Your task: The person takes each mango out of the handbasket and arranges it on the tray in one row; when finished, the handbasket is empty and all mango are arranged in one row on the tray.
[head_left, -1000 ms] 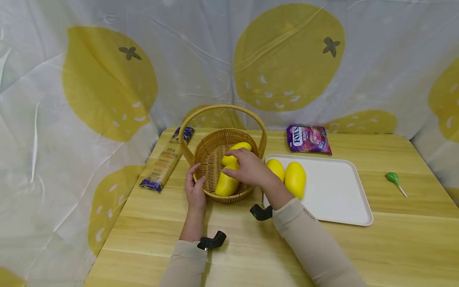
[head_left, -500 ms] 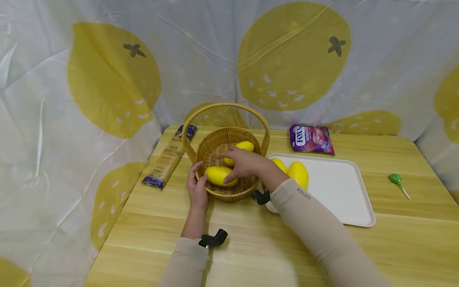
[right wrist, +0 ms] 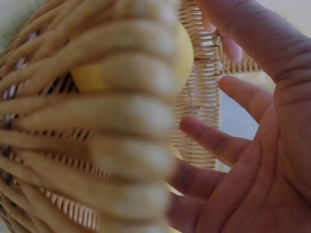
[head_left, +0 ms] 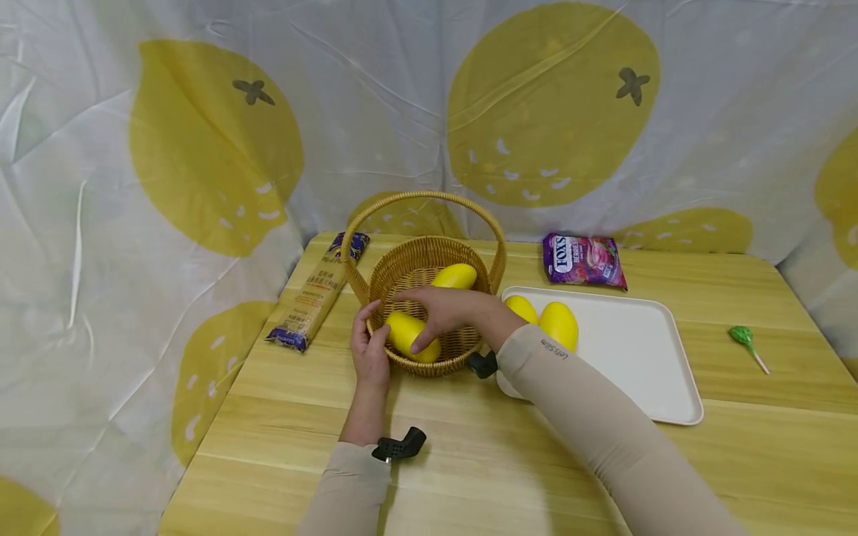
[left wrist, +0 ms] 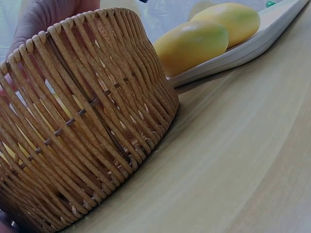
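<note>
A wicker basket (head_left: 436,366) with a tall arched handle holds two yellow mangoes. The near mango (head_left: 404,335) lies slantwise by the front left rim, and the far mango (head_left: 456,276) rests toward the back right. My left hand (head_left: 371,356) grips the basket's left rim, thumb beside the near mango. Over the basket my right hand (head_left: 450,311) is spread, its thumb overlapping the near mango in the head view. In the right wrist view, fingers (right wrist: 214,141) of that hand are extended and apart, behind the blurred rim. The left wrist view shows the basket's woven wall (left wrist: 92,116).
Right of the basket stands a white tray (head_left: 630,357) with two more mangoes (head_left: 559,325) at its left end. A purple candy bag (head_left: 585,260) lies behind it, a green lollipop (head_left: 741,335) far right. A spaghetti packet (head_left: 315,298) lies left of the basket.
The near mango has shifted left and turned from nearly lengthwise to crosswise, then slantwise. My right hand has moved slightly left and nearer over the basket. The left hand stays at the rim.
</note>
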Available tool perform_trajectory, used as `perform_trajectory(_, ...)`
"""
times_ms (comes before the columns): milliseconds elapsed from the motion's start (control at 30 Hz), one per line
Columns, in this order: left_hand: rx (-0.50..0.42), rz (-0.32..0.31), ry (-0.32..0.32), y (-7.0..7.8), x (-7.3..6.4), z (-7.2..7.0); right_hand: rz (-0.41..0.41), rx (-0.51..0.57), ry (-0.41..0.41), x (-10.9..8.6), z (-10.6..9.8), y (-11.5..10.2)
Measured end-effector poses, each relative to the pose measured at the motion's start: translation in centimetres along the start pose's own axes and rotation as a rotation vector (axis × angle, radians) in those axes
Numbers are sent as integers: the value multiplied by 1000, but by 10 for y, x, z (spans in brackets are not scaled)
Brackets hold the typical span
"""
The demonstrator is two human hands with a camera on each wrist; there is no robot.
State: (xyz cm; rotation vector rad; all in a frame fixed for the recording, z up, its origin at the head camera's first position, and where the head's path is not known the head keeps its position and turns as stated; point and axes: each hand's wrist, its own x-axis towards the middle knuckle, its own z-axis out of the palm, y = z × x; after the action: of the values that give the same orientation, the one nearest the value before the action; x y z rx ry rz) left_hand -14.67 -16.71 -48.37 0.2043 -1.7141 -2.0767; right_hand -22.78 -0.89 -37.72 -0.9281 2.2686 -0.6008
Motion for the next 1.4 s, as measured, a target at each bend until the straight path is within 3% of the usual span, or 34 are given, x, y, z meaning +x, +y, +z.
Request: perform_trajectory(1400,-6,-2,-8,1,-1,0,-25,-2,-29,2,15,6)
